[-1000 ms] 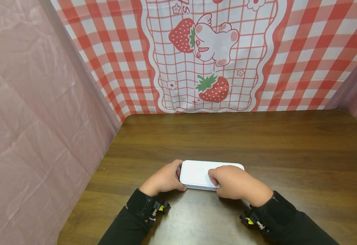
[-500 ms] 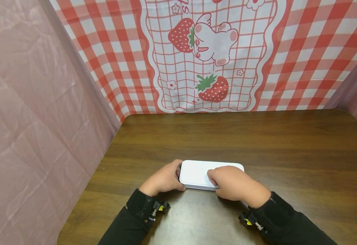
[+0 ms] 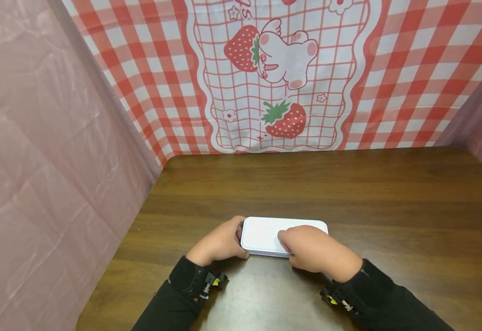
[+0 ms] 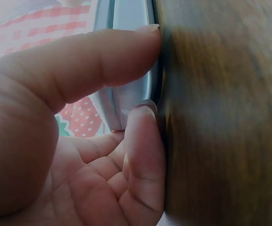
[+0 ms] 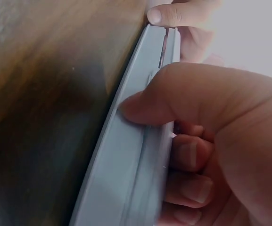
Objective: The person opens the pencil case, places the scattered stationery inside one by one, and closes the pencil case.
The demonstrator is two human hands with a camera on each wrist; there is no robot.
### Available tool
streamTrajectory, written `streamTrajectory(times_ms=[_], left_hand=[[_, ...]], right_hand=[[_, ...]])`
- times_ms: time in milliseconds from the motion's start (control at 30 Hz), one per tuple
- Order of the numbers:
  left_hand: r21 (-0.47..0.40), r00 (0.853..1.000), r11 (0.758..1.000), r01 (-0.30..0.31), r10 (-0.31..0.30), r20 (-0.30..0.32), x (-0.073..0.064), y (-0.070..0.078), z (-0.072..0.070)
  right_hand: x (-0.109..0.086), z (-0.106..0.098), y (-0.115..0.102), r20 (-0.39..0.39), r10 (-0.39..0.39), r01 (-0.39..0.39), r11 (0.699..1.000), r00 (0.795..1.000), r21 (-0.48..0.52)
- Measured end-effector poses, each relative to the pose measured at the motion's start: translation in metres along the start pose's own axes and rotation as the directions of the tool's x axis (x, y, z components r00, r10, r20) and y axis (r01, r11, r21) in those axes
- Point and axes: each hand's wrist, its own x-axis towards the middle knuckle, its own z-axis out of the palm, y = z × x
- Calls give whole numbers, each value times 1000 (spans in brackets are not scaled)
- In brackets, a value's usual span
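A long white box (image 3: 261,234) with rounded corners lies flat on the wooden table. My left hand (image 3: 221,241) grips its left end, thumb along the front side and fingers at the back of that end. Over the right half of the lid, my right hand (image 3: 317,250) holds the box with curled fingers on top. In the right wrist view, the right thumb (image 5: 145,106) presses the front side of the box (image 5: 112,174), where a seam runs lengthwise. A narrow dark gap shows in the seam near the left hand. The left wrist view shows the left thumb (image 4: 112,56) against the box.
The brown wooden table (image 3: 348,193) spreads around the box. Behind it hangs a red-and-white checked cloth (image 3: 162,82) with strawberry prints. A pink curtain (image 3: 50,161) drops along the left side, with another at the far right.
The head view has shifted slightly. Both hands and the white box keep nearly the same pose.
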Motion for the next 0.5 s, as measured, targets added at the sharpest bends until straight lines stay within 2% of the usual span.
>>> streamTrajectory(times_ms=[233, 500], left_hand=[[-14, 1000, 1000, 2, -2, 4, -1, -3, -1], [17, 1000, 1000, -3, 3, -5, 0, -1, 0]], right_hand=[[2, 0, -3, -2, -6, 6, 1000, 1000, -17], [-4, -6, 1, 12, 31, -32, 996, 999, 78]])
